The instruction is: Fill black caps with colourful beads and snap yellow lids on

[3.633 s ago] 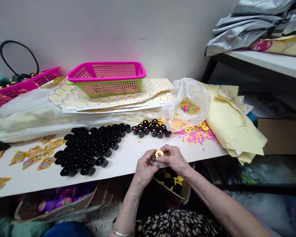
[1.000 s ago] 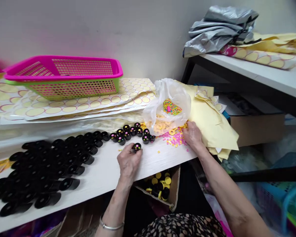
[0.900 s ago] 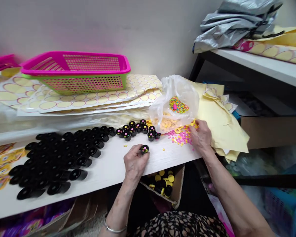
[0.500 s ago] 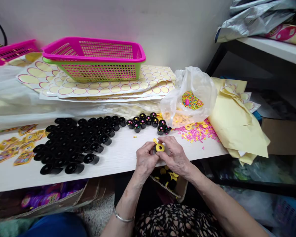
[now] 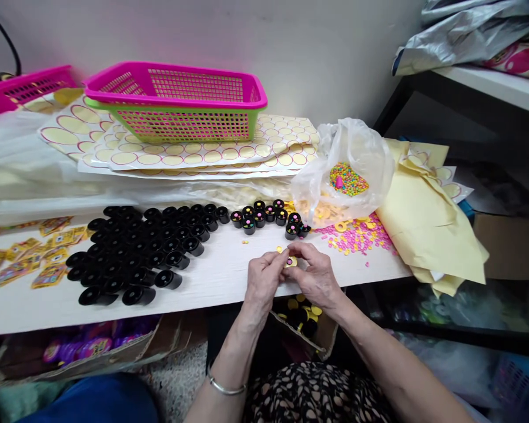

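Note:
My left hand (image 5: 264,282) and my right hand (image 5: 315,277) meet at the front edge of the white table (image 5: 216,282). Together they pinch a small black cup with a yellow ring cap (image 5: 290,261) on it; a pink bead shows in the middle. Just beyond them stands a short row of black cups with coloured beads (image 5: 268,216). A large cluster of empty black cups (image 5: 141,247) covers the table to the left. A clear plastic bag (image 5: 344,176) of coloured beads and yellow rings lies to the right, with loose pink beads (image 5: 357,235) spilled beside it.
A pink-and-green basket (image 5: 180,103) sits on sheets of round stickers (image 5: 194,154) at the back. Yellow paper (image 5: 427,217) lies at the right. Small yellow packets (image 5: 30,258) lie at the left. A cardboard box with capped cups (image 5: 302,317) sits under the table edge.
My right hand came back from the bead pile with a yellow ring and joined my left hand, which lifted a filled cup. The ring now sits pressed on the cup.

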`<move>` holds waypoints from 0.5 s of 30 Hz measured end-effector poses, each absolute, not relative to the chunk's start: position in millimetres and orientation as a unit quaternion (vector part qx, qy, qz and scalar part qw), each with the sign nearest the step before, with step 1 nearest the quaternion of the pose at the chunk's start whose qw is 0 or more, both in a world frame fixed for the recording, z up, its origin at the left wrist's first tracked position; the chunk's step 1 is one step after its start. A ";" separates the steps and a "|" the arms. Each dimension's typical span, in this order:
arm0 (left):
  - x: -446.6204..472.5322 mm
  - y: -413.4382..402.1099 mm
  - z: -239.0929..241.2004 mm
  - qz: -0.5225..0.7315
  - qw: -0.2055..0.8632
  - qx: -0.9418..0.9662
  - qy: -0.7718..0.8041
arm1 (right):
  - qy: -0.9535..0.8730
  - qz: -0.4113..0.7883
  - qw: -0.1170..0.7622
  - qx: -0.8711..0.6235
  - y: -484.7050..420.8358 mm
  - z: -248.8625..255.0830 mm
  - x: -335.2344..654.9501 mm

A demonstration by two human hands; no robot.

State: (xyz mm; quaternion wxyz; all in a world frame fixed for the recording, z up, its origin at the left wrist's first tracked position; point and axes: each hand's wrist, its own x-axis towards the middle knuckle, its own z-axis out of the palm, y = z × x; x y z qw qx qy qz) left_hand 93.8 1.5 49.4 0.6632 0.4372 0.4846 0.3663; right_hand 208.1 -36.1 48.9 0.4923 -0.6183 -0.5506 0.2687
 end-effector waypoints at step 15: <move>104.3 -6.3 48.2 0.405 0.599 0.451 0.523 | -0.429 0.384 0.513 -0.637 -40.7 49.5 202.2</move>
